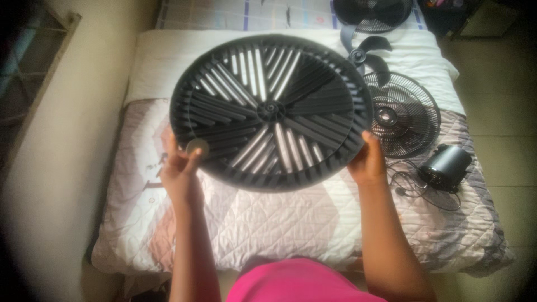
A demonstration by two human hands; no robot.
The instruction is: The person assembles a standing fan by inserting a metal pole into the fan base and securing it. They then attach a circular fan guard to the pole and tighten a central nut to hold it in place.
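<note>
While the black fan grille (271, 109) is gripped at opposite rims by closed left hand (180, 168) and right hand (367, 162), balance is kept. If either grip were loosened, it could be dropped onto the bed (279, 223).

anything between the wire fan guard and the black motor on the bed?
Head view: only a thin black cord loops on the quilt between the wire fan guard and the black motor; otherwise that stretch is bare quilt.
</note>
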